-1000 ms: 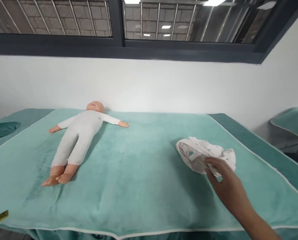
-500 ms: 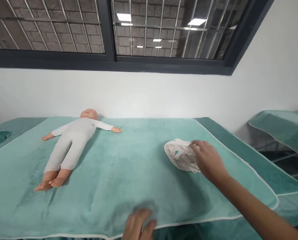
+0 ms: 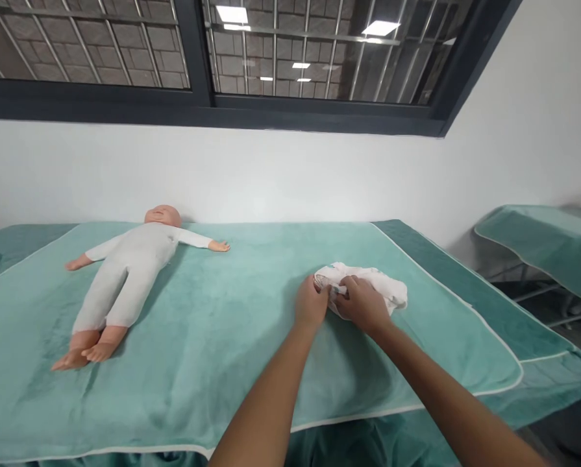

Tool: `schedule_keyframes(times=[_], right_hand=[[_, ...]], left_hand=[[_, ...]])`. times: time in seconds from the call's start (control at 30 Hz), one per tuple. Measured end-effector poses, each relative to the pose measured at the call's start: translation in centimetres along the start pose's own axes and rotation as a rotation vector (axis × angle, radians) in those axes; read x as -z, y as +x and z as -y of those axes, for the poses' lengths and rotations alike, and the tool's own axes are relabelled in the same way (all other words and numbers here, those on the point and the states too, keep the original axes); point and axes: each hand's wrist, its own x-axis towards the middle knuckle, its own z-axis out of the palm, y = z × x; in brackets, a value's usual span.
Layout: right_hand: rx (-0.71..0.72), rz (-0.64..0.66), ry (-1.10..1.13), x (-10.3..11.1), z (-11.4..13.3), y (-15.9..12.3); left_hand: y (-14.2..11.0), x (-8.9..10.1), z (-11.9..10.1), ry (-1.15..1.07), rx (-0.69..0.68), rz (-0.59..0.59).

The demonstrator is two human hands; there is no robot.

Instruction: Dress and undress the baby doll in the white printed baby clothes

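— Where to look for the white cloth point(image 3: 386, 287)?
— On the green blanket point(image 3: 207, 350), toward its right edge.
— Held how?
— Between fingers pinched narrow, in left hand point(image 3: 311, 302) and right hand point(image 3: 362, 305), just beside each other.
— And for the doll point(image 3: 144, 251)?
— Lying face-up toward the left edge.

The white cloth item point(image 3: 386, 286) is soft and crumpled, bunched into a low, elongated heap with an uneven, folded edge. It lies on the right-hand part of the green cover point(image 3: 232, 324), stretched roughly sideways — its loose, rumpled end points right. Its left end is gathered between the hands point(image 3: 311, 303), where a little faint patterning shows among the folds — too small to make out. Its near side is partly hidden behind the fingers.
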Motion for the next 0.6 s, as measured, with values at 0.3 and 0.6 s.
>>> schedule_keyframes(times=[0.3,0.6], right_hand=[[-0.286,0.067,1.213,4.7,-3.1,-3.7],[-0.39,-0.121,1.48,7.1,-5.4,-4.9]], left_hand=[[-0.6,0.1,0.6,-0.061,0.005,0.056],[-0.8,0.8,0.3,-0.31,0.121,-0.015]])
